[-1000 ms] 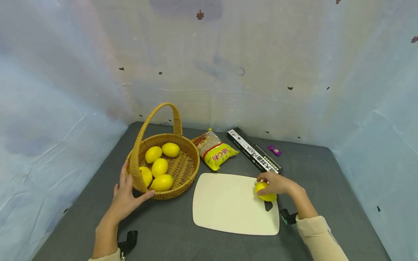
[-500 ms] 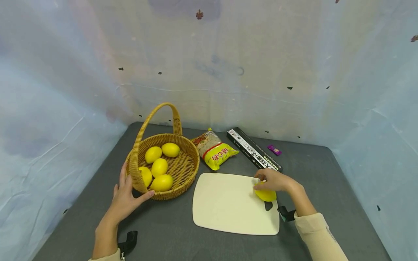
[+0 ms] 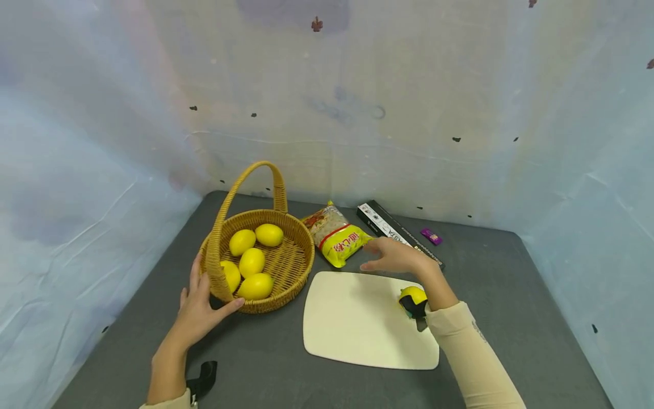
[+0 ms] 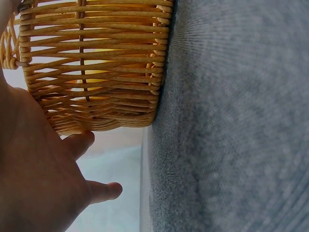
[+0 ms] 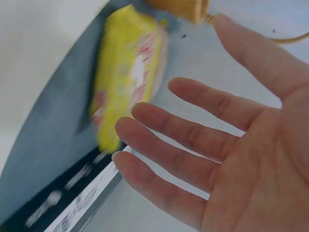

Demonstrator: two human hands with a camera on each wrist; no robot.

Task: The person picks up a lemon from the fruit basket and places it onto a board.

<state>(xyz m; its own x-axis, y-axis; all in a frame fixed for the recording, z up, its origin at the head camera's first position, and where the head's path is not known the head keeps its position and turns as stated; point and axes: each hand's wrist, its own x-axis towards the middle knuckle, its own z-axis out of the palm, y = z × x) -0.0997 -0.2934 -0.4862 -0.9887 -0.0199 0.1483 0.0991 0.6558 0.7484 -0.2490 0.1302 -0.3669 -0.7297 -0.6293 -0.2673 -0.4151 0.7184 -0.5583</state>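
Observation:
At the left of the head view stands a wicker basket [image 3: 291, 284] with a tall arched handle and several lemons [image 3: 256, 286] in it. My left hand [image 3: 196, 315] rests against its left and near side, thumb straight along the near rim, fingers extended. In the left wrist view, fingertips [image 4: 82, 141] lie at the woven wall [image 4: 96, 72]. My right hand [image 3: 395, 255] hangs over the far edge of a cream cutting board [image 3: 352, 324], fingers spread and holding nothing. One lemon [image 3: 413, 293] lies on the board's right end, partly hidden by the wrist camera.
Behind the board lie a yellow bag of macaroni [image 3: 339, 241] and a long black pasta box [image 3: 375, 218], which the right hand partly covers. A small purple packet [image 3: 431, 236] is farther right. Pale sheeting [image 3: 327, 113] hangs around the grey table [image 3: 265, 363].
My right hand has let go of the lemon at the board's right end and moved left and away toward the macaroni bag. The left hand stays at the basket.

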